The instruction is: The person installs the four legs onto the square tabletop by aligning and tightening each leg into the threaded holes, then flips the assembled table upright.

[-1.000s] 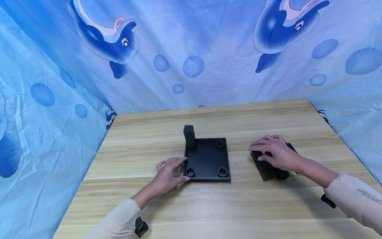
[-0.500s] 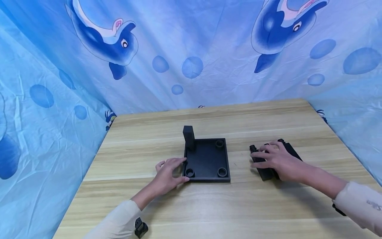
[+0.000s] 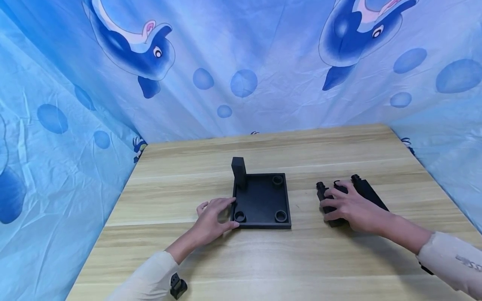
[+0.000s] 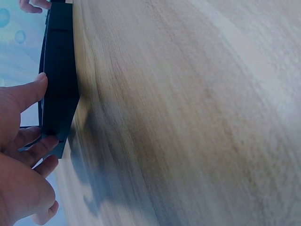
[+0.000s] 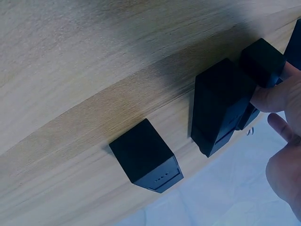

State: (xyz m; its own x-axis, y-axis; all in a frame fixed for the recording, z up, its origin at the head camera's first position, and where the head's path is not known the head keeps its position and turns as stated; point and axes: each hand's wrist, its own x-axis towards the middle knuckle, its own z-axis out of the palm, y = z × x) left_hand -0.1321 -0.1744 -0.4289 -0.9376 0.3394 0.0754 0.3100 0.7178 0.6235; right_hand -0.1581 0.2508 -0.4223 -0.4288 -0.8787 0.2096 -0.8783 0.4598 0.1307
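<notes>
A square black panel [image 3: 260, 202] with a raised rim lies on the table. Round sockets show in three of its corners; a black leg [image 3: 239, 171] stands upright in the far-left one. My left hand [image 3: 211, 225] holds the panel's near-left corner, thumb on the near edge and fingers at the left side. At right, my right hand [image 3: 354, 211] curls its fingers over the leftmost lying leg [image 3: 321, 190], whose round knobbed end sticks out. The middle leg [image 5: 221, 103] lies mostly under this hand in the head view. Another leg [image 3: 370, 194] lies to its right.
The wooden table [image 3: 256, 263] reaches back to a blue dolphin-print curtain [image 3: 241, 50], which also hangs at both sides. Small black wrist-camera parts [image 3: 178, 286] show below the left sleeve.
My right hand has shifted slightly right, its fingers bending closer around the leftmost leg. The lying legs are spread wider apart and their knobbed ends are uncovered. My left hand keeps its place.
</notes>
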